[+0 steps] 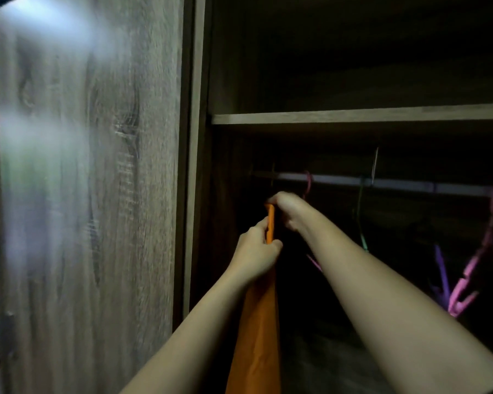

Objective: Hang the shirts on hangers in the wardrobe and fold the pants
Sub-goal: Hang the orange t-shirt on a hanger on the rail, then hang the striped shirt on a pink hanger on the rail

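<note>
An orange shirt (258, 331) hangs down at the left end of the dark wardrobe, just below the rail (396, 184). My left hand (255, 251) grips its upper edge from the left. My right hand (286, 210) is curled round the top of the shirt a little higher, right under the rail. Whatever hanger carries the shirt is hidden by my hands. A pink hanger hook (308, 183) sits on the rail just beside my right hand.
Further right on the rail hang a green hanger (361, 223), a pink hanger (478, 263) and a purple one (441, 268). A wooden shelf (353, 116) runs above the rail. The wardrobe door panel (97, 194) stands at the left.
</note>
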